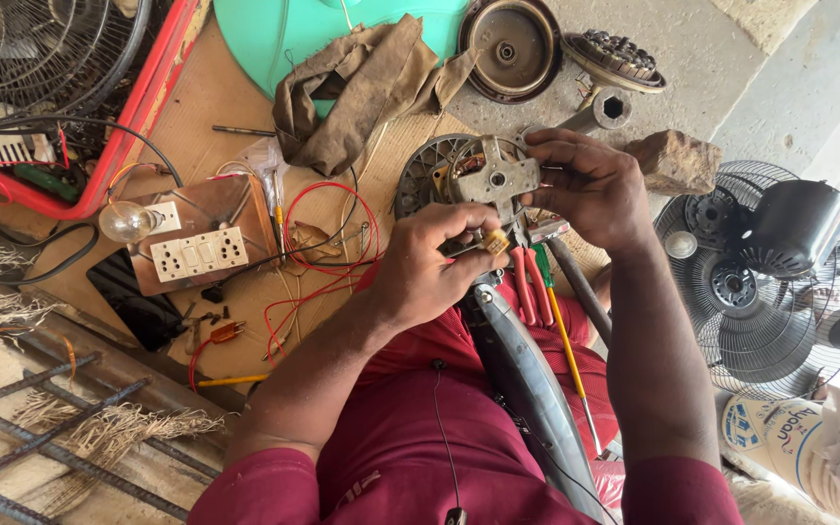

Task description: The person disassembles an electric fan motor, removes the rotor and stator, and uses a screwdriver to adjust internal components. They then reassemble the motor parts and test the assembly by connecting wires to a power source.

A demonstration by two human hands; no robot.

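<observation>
The motor (483, 180) sits out in front of the person, up by the knees, on the brown mat (245, 292) on the floor. The right hand (585, 190) is curled around its far side and holds it steady. The left hand (430, 267) is closed on a small yellow part (496, 243) just under the motor, pinched in the fingertips.

A few things could go wrong here. The yellow part is tiny, so it could slip out and get lost among the wires (328, 243) and bits on the mat. The thin wires at the motor could snap if either hand pulls too hard. The motor rests partly on the lap and partly in one hand, so it could tip and roll off.

Red pliers (529, 287) and a screwdriver (568, 355) lie on the leg right under the hands. A bump could knock them down, or a sharp tip could poke the leg.

A switch board (201, 253) with a bulb (126, 222) sits near the left arm. I cannot tell if it has power. If it does, loose bare wire ends touching the motor or fingers could give a shock.
</observation>
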